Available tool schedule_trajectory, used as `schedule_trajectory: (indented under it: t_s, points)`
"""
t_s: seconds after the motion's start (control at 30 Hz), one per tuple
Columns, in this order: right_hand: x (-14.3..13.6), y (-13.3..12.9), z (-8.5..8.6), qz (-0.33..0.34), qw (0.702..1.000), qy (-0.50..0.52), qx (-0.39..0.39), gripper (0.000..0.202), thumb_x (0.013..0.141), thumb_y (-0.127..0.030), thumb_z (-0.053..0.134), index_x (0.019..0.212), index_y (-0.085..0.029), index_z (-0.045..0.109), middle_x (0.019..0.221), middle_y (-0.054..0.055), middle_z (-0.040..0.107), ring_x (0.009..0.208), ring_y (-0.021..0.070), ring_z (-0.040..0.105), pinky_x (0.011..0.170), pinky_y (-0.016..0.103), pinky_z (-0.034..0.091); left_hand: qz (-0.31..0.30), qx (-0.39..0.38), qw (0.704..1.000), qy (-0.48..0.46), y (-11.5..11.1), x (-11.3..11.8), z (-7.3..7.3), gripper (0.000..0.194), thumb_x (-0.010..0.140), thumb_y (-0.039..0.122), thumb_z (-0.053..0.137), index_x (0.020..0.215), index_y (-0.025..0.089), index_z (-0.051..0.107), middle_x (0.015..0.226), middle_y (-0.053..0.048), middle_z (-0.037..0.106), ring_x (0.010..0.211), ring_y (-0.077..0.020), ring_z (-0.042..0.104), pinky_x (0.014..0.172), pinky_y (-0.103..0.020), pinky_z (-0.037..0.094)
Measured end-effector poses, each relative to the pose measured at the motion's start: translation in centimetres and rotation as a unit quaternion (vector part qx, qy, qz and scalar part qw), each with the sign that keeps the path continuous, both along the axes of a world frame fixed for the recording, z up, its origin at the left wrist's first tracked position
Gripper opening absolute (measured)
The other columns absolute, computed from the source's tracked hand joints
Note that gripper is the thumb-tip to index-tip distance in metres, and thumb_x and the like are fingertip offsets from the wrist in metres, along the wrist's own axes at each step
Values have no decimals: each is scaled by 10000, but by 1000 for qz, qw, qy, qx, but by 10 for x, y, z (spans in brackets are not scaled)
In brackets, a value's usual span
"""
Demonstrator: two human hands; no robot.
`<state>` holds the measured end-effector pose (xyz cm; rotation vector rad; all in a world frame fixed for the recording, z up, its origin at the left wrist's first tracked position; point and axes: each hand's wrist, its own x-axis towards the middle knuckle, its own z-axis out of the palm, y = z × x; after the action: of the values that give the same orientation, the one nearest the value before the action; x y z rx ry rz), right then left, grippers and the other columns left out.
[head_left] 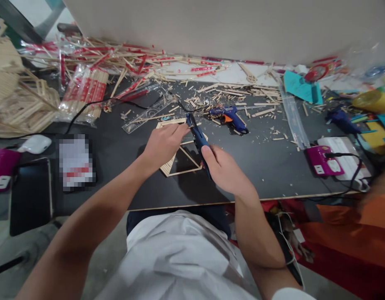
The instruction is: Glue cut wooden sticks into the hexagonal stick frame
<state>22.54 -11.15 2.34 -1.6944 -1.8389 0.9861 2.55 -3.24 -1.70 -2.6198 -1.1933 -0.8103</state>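
A long dark blue hand tool [197,139] is gripped in my right hand [223,168], its far end slanting up to the left. I cannot make out exactly what kind of tool it is. My left hand [167,141] is closed, fingertips pinched together beside the tool's far end; whatever they hold is hidden. Beneath both hands lies a small frame of thin wooden sticks [184,172], with a triangular opening and a slatted left side. Just beyond my right hand, a blue glue gun [231,116] with an orange trigger rests on the dark table [257,166].
Stick offcuts [229,91] litter the table's back, near a clear ruler [147,112]. Packed chopsticks [84,93] and a wooden stick model [30,100] stand left, with a phone [31,196] nearer. Cables, a purple power adapter [325,160] and a person in orange [367,225] are right.
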Motion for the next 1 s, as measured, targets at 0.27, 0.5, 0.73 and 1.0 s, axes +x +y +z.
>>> schedule_trajectory:
  t_s: [0.27, 0.5, 0.73, 1.0]
  points:
    - [0, 1, 0, 10, 1000, 5, 6, 517, 1052, -636, 250, 826, -238, 490, 814, 48, 616, 754, 195, 547, 736, 341, 392, -3, -8, 1000, -13, 1, 0, -1, 439, 1141, 348, 317, 1100, 152, 708, 921, -89, 772, 838, -175, 724, 699, -263, 506]
    - [0, 1, 2, -4, 1000, -11, -5, 549, 1042, -660, 240, 805, -238, 498, 790, 53, 637, 718, 191, 556, 712, 334, 387, -8, -17, 1000, -15, 1, 0, -1, 465, 1142, 360, 290, 1131, 149, 704, 929, -105, 766, 832, -190, 727, 704, -281, 523]
    - [-3, 4, -1, -13, 997, -59, -42, 597, 1048, -660, 225, 775, -232, 539, 744, 69, 663, 701, 202, 585, 700, 331, 379, -2, -32, 998, -44, 2, 1, -4, 484, 1140, 395, 275, 1094, 172, 702, 914, -100, 766, 831, -182, 724, 730, -284, 539]
    - [-7, 8, -10, -9, 997, -68, -20, 597, 1056, -658, 210, 855, -225, 569, 757, 83, 689, 709, 222, 630, 709, 333, 407, 9, -54, 997, -57, 3, 1, -5, 515, 1140, 413, 263, 1066, 171, 711, 936, -108, 776, 850, -194, 737, 739, -298, 542]
